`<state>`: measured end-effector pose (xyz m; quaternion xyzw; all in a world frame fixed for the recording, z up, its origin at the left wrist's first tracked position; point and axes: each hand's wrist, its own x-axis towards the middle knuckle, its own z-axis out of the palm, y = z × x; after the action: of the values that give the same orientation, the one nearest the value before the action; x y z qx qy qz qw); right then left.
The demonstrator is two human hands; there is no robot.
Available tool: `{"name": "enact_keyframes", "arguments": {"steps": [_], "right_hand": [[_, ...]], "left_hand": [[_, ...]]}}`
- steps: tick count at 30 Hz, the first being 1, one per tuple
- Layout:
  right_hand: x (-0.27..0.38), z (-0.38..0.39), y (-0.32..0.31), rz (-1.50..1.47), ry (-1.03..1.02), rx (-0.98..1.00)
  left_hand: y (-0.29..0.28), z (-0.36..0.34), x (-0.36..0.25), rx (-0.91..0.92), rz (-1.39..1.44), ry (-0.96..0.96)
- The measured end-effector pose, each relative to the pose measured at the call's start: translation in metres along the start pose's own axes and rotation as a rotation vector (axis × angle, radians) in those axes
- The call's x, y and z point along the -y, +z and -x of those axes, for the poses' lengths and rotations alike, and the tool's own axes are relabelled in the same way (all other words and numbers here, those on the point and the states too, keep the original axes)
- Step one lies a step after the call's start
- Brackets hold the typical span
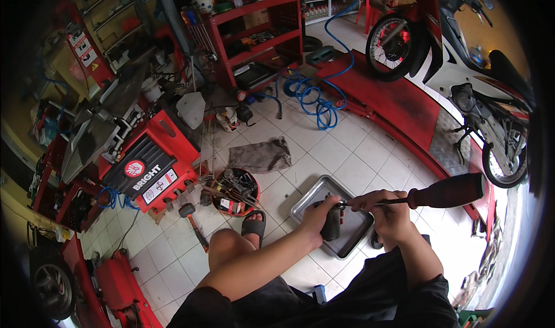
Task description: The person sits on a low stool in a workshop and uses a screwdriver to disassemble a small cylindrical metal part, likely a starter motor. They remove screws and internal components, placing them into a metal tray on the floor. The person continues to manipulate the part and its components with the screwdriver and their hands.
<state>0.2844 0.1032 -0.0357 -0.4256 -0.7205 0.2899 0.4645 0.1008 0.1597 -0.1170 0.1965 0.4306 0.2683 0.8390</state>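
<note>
My left hand is wrapped round a dark cylindrical part held over a metal tray on the tiles. My right hand grips the shaft of a screwdriver, whose large dark handle points off to the right. The screwdriver's tip end is at the top of the dark part, beside my left thumb; exactly what it touches there is too small to tell.
A red machine stands at left, near a round tub of tools. A grey rag lies ahead. A red trolley and coiled blue hose are farther back. A motorbike on a red lift is at right.
</note>
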Motion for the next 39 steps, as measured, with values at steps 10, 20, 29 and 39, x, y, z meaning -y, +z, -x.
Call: {"name": "enact_keyframes", "arguments": {"steps": [10, 20, 29, 39], "right_hand": [[0.003, -0.004, 0.013, 0.038, -0.116, -0.088], [-0.006, 0.0, 0.017, 0.011, -0.192, -0.109], [-0.006, 0.0, 0.017, 0.018, -0.195, -0.11], [-0.003, -0.001, 0.012, 0.047, -0.201, -0.106]], "left_hand": [[0.0, 0.006, 0.0, -0.006, -0.013, 0.028], [-0.001, 0.007, -0.002, -0.013, -0.031, 0.07], [0.0, 0.008, -0.003, -0.018, -0.038, 0.072], [0.003, 0.006, -0.002, -0.017, -0.042, 0.075]]}}
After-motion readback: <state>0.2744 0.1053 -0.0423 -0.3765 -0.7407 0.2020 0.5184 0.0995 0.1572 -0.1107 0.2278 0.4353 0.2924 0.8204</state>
